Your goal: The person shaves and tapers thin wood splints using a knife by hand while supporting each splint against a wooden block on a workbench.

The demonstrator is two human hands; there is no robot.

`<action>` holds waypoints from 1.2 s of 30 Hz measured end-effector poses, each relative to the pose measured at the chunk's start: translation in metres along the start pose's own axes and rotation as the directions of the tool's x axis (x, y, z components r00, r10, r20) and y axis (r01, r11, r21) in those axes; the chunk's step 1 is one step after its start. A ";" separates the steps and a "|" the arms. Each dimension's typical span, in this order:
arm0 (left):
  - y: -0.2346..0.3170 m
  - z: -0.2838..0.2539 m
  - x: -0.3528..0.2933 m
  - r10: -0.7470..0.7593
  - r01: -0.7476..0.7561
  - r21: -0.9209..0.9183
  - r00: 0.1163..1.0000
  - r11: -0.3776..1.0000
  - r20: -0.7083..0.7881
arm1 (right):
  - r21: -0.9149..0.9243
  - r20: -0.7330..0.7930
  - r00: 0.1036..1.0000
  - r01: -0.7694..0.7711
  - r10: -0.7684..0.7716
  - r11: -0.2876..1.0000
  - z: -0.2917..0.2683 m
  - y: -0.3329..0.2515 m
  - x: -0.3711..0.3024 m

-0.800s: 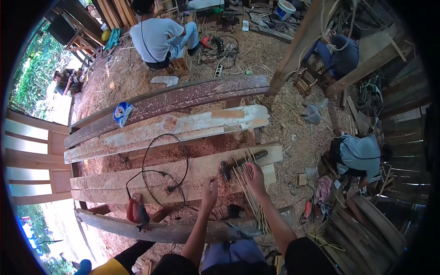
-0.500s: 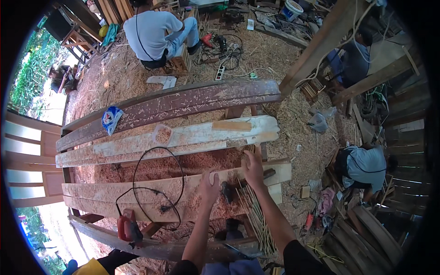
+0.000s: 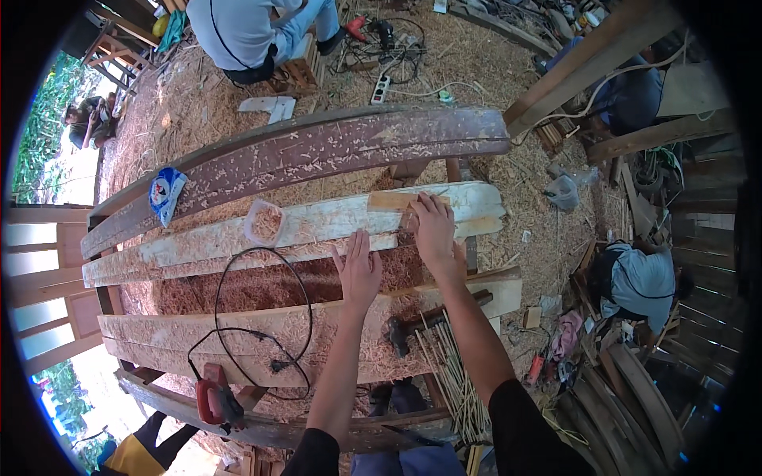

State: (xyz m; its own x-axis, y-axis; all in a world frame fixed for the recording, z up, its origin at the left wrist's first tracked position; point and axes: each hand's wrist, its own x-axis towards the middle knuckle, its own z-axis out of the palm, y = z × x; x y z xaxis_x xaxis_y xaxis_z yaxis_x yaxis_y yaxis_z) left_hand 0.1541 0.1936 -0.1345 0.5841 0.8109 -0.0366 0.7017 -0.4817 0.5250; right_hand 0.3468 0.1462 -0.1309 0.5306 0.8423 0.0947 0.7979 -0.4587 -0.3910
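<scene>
My left hand has its fingers stretched out, tips at the near edge of a long pale plank sprinkled with shavings. My right hand lies on that plank near its right end, fingers extended over the end of a flat wooden strip; what is under the palm is hidden. To the left, a clear plastic tub of shavings sits on the plank. Below my hands, a hammer rests on a nearer board, beside a bundle of thin sticks.
A red power tool with a looped black cable lies at the lower left. A blue-and-white bag rests by the dark far plank. One person sits beyond, another crouches right. Shavings cover the ground.
Both hands have moved away from me, from above the nearer board to the pale plank. My right hand has come down by the wooden strip. The view has shifted slightly.
</scene>
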 end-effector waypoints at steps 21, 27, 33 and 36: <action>0.041 -0.065 -0.024 -0.027 0.016 -0.071 0.989 0.997 -0.149 | 0.278 -0.211 0.970 -0.057 0.119 0.959 -0.094 -0.050 -0.100; 0.105 -0.141 -0.074 -0.195 0.118 -0.426 0.970 0.897 -0.143 | 0.436 -0.267 0.951 -0.022 0.153 0.900 -0.160 -0.106 -0.141; 0.157 -0.191 -0.111 -0.141 0.251 -0.900 0.967 0.357 0.214 | 0.835 0.132 0.904 -0.323 0.407 0.446 -0.234 -0.146 -0.189; 0.173 -0.208 -0.140 -0.111 0.269 -0.907 0.963 0.324 0.246 | 0.850 0.142 0.907 -0.317 0.397 0.420 -0.254 -0.155 -0.219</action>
State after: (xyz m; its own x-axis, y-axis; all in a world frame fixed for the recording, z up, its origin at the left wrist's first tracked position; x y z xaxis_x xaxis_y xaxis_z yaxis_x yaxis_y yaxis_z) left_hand 0.1085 0.0661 0.1386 0.5851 0.7525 -0.3022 0.0142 0.3630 0.9317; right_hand 0.1797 -0.0393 0.1411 0.7574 0.6219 -0.1990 -0.0761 -0.2187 -0.9728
